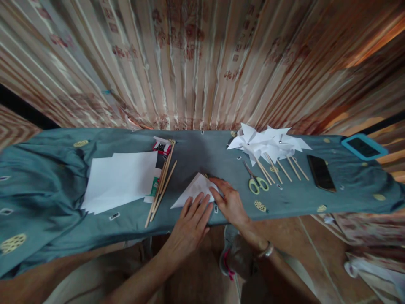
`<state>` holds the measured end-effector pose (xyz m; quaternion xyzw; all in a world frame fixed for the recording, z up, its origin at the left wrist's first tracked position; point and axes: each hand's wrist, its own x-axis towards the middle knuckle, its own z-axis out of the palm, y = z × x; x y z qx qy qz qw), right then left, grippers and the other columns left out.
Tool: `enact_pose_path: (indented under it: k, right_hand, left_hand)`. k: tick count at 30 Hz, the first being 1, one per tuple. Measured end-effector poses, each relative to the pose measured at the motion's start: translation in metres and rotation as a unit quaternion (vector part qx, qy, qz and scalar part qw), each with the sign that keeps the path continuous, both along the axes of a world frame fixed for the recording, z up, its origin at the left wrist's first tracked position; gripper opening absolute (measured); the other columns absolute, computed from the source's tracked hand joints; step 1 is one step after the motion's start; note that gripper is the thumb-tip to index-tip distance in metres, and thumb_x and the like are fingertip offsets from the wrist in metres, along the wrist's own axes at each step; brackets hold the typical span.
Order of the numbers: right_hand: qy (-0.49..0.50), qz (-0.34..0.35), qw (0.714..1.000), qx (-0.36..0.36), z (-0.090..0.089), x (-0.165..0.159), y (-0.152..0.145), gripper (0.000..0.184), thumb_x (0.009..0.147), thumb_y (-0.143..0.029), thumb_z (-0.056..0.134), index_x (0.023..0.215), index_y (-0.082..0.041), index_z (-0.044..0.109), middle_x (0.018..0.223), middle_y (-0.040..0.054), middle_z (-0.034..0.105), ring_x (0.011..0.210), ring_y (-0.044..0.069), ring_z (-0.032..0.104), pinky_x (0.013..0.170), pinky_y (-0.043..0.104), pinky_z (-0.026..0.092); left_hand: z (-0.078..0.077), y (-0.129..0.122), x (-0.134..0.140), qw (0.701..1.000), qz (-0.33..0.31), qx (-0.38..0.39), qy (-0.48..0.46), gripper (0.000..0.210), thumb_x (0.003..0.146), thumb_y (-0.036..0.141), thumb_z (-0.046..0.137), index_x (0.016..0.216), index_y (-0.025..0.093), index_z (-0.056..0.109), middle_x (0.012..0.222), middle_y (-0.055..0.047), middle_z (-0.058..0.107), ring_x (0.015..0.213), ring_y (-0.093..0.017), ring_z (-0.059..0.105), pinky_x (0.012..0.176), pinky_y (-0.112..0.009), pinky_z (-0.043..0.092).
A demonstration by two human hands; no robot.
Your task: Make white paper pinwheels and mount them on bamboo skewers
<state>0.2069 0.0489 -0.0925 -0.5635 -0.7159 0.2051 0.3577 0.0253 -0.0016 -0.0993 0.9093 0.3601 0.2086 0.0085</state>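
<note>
A white sheet of paper, folded into a triangle, lies on the cloth-covered table in front of me. My left hand rests flat on its lower edge, fingers stretched out. At the paper's right corner, my right hand has its thumb and fingers closed on the edge; part of that corner is hidden under them. Left of the fold lie several thin wooden sticks, partly over a glue stick. To the right of my right hand are scissors with pale green handles.
A stack of white paper lies at left, near a small red box of dark small pieces. Several white paper pinwheels on sticks lie at right. Beyond them are a black phone and a blue-framed tablet. A curtain hangs behind.
</note>
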Motion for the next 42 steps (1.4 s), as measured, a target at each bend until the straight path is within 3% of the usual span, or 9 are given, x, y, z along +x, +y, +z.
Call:
enact_pose_path:
  k: [8, 16, 21, 36, 42]
  right_hand:
    - [-0.112, 0.026, 0.990, 0.084, -0.0064, -0.0035, -0.0005, 0.032, 0.098, -0.026, 0.042, 0.118, -0.018, 0.066, 0.125, 0.0128, 0.065, 0.117, 0.025, 0.056, 0.101, 0.044, 0.046]
    - [-0.184, 0.065, 0.976, 0.095, -0.0053, -0.0060, -0.0006, 0.034, 0.099, -0.024, 0.040, 0.124, -0.016, 0.062, 0.128, 0.0128, 0.063, 0.122, 0.025, 0.053, 0.102, 0.043, 0.044]
    - [-0.207, 0.080, 0.969, 0.111, -0.0068, -0.0065, 0.0019, 0.034, 0.099, -0.024, 0.041, 0.126, -0.016, 0.061, 0.129, 0.0122, 0.063, 0.122, 0.025, 0.054, 0.100, 0.043, 0.045]
    - [-0.220, 0.114, 0.962, 0.113, -0.0068, -0.0067, 0.0061, 0.036, 0.099, -0.024, 0.042, 0.131, -0.018, 0.058, 0.131, 0.0116, 0.063, 0.125, 0.024, 0.054, 0.103, 0.042, 0.045]
    - [-0.223, 0.117, 0.962, 0.108, -0.0068, -0.0066, 0.0061, 0.036, 0.099, -0.024, 0.043, 0.132, -0.019, 0.058, 0.131, 0.0108, 0.063, 0.126, 0.024, 0.053, 0.103, 0.042, 0.046]
  left_hand:
    - [-0.0089, 0.0008, -0.0053, 0.997, 0.030, -0.046, 0.054, 0.053, 0.093, 0.028, 0.047, 0.142, 0.009, 0.038, 0.149, -0.018, 0.044, 0.144, -0.033, 0.028, 0.114, -0.057, 0.028]
    - [-0.0086, -0.0002, -0.0032, 0.995, 0.047, -0.057, 0.063, 0.054, 0.093, 0.031, 0.049, 0.141, 0.008, 0.040, 0.148, -0.019, 0.045, 0.142, -0.037, 0.030, 0.111, -0.064, 0.027]
    - [-0.0061, 0.0001, -0.0035, 0.995, 0.059, -0.044, 0.067, 0.052, 0.094, 0.031, 0.046, 0.141, 0.009, 0.041, 0.147, -0.019, 0.045, 0.142, -0.037, 0.031, 0.110, -0.072, 0.018]
    - [-0.0046, 0.0012, -0.0077, 0.993, 0.080, -0.058, 0.070, 0.053, 0.092, 0.033, 0.050, 0.140, 0.010, 0.043, 0.147, -0.021, 0.045, 0.144, -0.037, 0.027, 0.112, -0.069, 0.015]
    - [-0.0032, 0.0011, -0.0089, 0.993, 0.072, -0.058, 0.068, 0.056, 0.092, 0.036, 0.051, 0.140, 0.009, 0.043, 0.147, -0.022, 0.045, 0.142, -0.039, 0.030, 0.112, -0.068, 0.020]
